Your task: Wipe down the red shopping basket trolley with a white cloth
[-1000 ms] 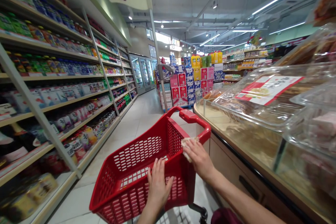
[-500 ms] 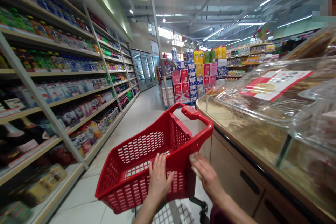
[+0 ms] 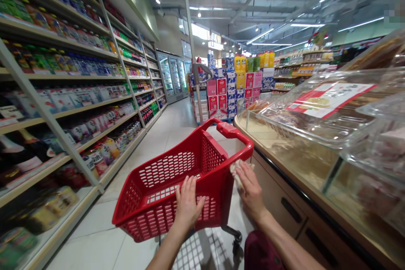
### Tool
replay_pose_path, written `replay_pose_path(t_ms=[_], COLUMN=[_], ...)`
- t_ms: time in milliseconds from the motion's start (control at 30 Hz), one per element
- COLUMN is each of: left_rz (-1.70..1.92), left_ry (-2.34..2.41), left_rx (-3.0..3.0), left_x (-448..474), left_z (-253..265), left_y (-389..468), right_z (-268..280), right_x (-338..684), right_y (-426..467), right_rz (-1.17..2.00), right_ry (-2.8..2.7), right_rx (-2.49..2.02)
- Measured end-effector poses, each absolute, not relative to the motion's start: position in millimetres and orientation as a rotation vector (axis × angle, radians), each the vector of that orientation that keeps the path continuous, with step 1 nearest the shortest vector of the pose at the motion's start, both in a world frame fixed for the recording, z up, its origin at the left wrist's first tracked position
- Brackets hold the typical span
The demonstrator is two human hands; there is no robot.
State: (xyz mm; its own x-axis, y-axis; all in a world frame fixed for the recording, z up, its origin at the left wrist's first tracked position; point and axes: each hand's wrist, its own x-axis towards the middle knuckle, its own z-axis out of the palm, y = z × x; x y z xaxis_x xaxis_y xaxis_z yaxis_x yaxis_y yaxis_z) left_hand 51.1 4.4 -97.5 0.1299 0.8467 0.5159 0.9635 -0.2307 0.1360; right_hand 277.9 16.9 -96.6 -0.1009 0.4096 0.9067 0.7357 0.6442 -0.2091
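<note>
A red plastic shopping cart (image 3: 218,177) stands in front of me, its basket walls pierced with rows of slots. My left hand (image 3: 189,202) rests on the near rim of the basket, fingers stretched and spread. With my right hand (image 3: 249,187) I press a crumpled whitish cloth (image 3: 238,170) against the cart's side, just below where the handle (image 3: 243,148) joins it. Part of the cloth is hidden under my fingers. Nothing lies in the visible part of the basket.
Shelves of bottles and cans (image 3: 79,65) line the left side. On the right, a counter (image 3: 284,173) carries clear plastic food packs (image 3: 329,105) close to the cart. Stacked drink cartons (image 3: 221,93) and a metal post (image 3: 193,33) stand ahead, beyond tiled floor (image 3: 155,145).
My right hand and the cloth have moved up along the cart's side toward the handle. The left hand stays on the rim. The cart sits slightly higher and further left in view.
</note>
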Motion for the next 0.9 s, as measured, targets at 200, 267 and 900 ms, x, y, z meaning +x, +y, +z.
replay_pose_path(t_ms=[200,267,900], left_rz=[-0.723,-0.727,-0.788], left_ry=[-1.801,-1.802,-1.791], left_rx=[-2.21,-2.214,-2.207], left_x=[50.0,49.7,49.8], left_z=[-96.4,-96.7,-96.4], left_y=[3.5,3.6,-1.5], right_z=[-136.5,-145.2,-102.4], right_x=[268.4,269.6,278.1], right_y=[10.7,2.9,18.1], right_rz=[-0.377,-0.333,-0.44], right_ry=[-1.917,-1.97,-1.833], right_rx=[-0.868,-0.864,-0.856])
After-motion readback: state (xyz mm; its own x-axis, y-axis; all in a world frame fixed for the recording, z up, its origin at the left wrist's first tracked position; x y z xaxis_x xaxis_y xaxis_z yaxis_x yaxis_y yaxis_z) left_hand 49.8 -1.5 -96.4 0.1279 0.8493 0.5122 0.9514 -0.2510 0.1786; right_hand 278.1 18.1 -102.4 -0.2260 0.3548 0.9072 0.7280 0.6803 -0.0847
